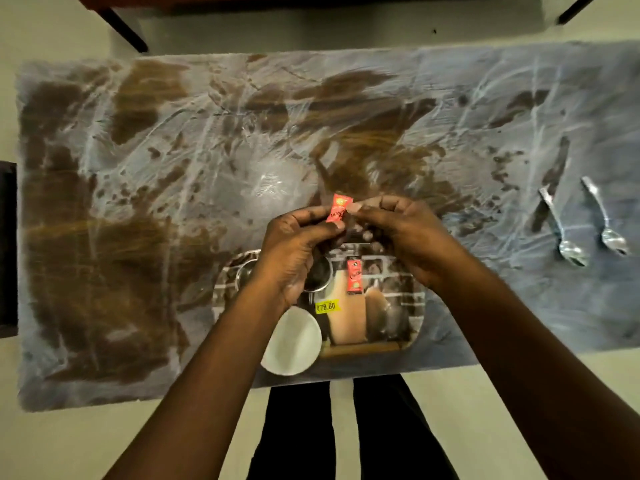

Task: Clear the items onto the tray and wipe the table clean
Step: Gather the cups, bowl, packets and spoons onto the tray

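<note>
Above the tray's far edge, my left hand (294,251) and right hand (405,237) meet, each pinching one side of a red sachet (336,210) between thumb and fingertips. Its long axis runs away from me, with the top end leaning slightly right. On the tray (408,306) below lies a second red sachet (354,274), lengthwise the same way, beside a steel cup (318,275). A white dish (294,341) sits at the tray's near left corner. Well right of the tray, two spoons (562,226) lie side by side on the table (138,237), with their bowls toward me.
</note>
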Action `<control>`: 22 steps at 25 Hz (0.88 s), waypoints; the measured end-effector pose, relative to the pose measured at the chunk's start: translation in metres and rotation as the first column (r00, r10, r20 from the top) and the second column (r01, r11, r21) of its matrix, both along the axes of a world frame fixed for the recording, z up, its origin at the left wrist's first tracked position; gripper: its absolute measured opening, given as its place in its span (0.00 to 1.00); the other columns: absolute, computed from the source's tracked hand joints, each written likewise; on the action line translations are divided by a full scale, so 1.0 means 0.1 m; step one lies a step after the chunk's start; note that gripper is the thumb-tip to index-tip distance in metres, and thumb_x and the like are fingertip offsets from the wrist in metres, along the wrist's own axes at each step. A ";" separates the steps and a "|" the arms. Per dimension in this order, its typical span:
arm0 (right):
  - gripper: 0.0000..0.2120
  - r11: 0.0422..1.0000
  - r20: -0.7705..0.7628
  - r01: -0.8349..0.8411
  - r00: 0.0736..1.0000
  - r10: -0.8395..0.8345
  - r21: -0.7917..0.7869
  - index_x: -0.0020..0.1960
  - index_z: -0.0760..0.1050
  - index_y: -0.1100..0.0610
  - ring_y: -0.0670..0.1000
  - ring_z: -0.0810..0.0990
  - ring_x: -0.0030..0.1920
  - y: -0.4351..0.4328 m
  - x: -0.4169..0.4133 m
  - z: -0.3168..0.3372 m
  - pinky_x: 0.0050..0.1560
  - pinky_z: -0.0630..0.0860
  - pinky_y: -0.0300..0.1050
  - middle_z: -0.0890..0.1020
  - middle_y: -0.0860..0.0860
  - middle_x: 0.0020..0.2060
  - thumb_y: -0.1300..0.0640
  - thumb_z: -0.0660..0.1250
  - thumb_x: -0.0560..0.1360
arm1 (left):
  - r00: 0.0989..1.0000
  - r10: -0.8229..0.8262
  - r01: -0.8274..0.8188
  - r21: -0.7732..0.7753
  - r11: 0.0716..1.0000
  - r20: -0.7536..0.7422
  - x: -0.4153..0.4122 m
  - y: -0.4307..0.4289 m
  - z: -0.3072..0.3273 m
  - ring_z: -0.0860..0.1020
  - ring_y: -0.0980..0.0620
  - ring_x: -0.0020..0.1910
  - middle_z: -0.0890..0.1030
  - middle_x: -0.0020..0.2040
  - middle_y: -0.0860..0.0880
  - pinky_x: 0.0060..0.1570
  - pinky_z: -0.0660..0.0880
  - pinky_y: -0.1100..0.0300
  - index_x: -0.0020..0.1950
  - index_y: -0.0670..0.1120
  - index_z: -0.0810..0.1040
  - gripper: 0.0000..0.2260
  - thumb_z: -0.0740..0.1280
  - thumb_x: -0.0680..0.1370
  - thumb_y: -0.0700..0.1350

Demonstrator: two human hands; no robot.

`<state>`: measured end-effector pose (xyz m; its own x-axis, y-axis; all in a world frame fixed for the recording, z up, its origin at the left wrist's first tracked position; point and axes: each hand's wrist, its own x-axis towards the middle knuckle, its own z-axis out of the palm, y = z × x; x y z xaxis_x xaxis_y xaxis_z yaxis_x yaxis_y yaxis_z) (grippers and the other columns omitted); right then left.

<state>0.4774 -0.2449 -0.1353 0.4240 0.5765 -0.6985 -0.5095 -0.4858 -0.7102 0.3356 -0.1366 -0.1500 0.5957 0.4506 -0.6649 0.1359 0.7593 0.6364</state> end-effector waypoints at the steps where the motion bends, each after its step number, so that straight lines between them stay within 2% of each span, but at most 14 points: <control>1: 0.04 1.000 0.059 -0.014 0.998 0.015 -0.021 0.49 0.85 0.59 0.46 0.81 0.33 -0.14 0.07 -0.01 0.32 0.76 0.38 0.86 0.51 0.36 0.58 0.76 0.78 | 0.998 -0.020 0.023 0.057 0.998 -0.053 0.05 -0.14 -0.01 0.88 0.53 0.41 0.90 0.45 0.44 0.43 0.83 0.64 0.57 0.37 0.86 0.10 0.72 0.77 0.29; 4: 0.06 0.996 0.115 -0.056 0.991 0.063 -0.064 0.47 0.86 0.59 0.48 0.84 0.37 -0.49 0.20 -0.05 0.33 0.77 0.38 0.88 0.55 0.38 0.57 0.79 0.76 | 0.985 -0.039 0.059 0.115 0.992 -0.171 0.18 -0.54 -0.05 0.87 0.53 0.38 0.90 0.45 0.43 0.41 0.84 0.63 0.55 0.37 0.87 0.09 0.76 0.75 0.31; 7: 0.08 0.983 0.111 -0.144 0.981 0.156 -0.111 0.51 0.86 0.64 0.51 0.84 0.39 -0.72 0.26 -0.13 0.37 0.80 0.42 0.89 0.62 0.44 0.59 0.78 0.77 | 0.976 0.007 0.001 0.040 0.999 -0.216 0.20 -0.96 -0.11 0.85 0.56 0.32 0.89 0.37 0.47 0.36 0.82 0.66 0.49 0.39 0.88 0.05 0.76 0.76 0.31; 10: 0.05 0.955 0.166 -0.210 0.955 0.247 -0.209 0.52 0.86 0.65 0.48 0.82 0.35 -0.88 0.28 -0.24 0.34 0.78 0.39 0.87 0.55 0.37 0.63 0.75 0.79 | 0.946 0.099 -0.117 -0.039 0.992 -0.309 0.18 -1.39 -0.20 0.82 0.57 0.29 0.88 0.36 0.47 0.32 0.78 0.68 0.50 0.37 0.88 0.04 0.77 0.76 0.34; 14: 0.06 0.919 0.169 -0.296 0.923 0.345 -0.259 0.50 0.87 0.61 0.45 0.82 0.31 -0.93 0.26 -0.35 0.32 0.76 0.36 0.86 0.50 0.33 0.58 0.77 0.79 | 0.904 0.157 -0.207 -0.086 0.975 -0.398 0.19 -1.62 -0.32 0.77 0.57 0.27 0.84 0.33 0.46 0.30 0.76 0.68 0.52 0.36 0.88 0.05 0.76 0.77 0.35; 17: 0.07 0.911 0.215 -0.310 0.903 0.371 -0.271 0.48 0.87 0.60 0.46 0.82 0.32 -0.90 0.24 -0.44 0.35 0.78 0.39 0.87 0.52 0.35 0.56 0.79 0.77 | 0.891 0.158 -0.212 -0.083 0.974 -0.425 0.24 -1.60 -0.37 0.78 0.55 0.29 0.85 0.36 0.45 0.34 0.78 0.66 0.53 0.37 0.88 0.05 0.74 0.79 0.34; 20: 0.04 0.924 0.256 -0.232 0.914 0.314 -0.303 0.50 0.86 0.60 0.49 0.84 0.33 -0.85 0.20 -0.56 0.40 0.85 0.48 0.87 0.54 0.38 0.59 0.77 0.78 | 0.850 0.224 -0.283 -0.054 0.958 -0.477 0.25 -1.59 -0.40 0.79 0.54 0.27 0.84 0.35 0.43 0.33 0.79 0.64 0.50 0.37 0.87 0.03 0.74 0.79 0.35; 22: 0.02 0.915 0.337 -0.239 0.875 0.348 -0.325 0.50 0.87 0.59 0.49 0.86 0.32 -0.83 0.15 -0.61 0.40 0.86 0.45 0.88 0.53 0.38 0.60 0.77 0.79 | 0.817 0.280 -0.362 -0.071 0.929 -0.504 0.25 -1.63 -0.40 0.82 0.53 0.28 0.85 0.35 0.43 0.33 0.82 0.63 0.47 0.36 0.87 0.03 0.75 0.79 0.35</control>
<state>0.4920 -0.3282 -0.1963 0.5276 0.5326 -0.6618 -0.0304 -0.7667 -0.6413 0.3603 -0.2992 -0.1899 0.0251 0.4258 -0.9045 0.1217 0.8967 0.4255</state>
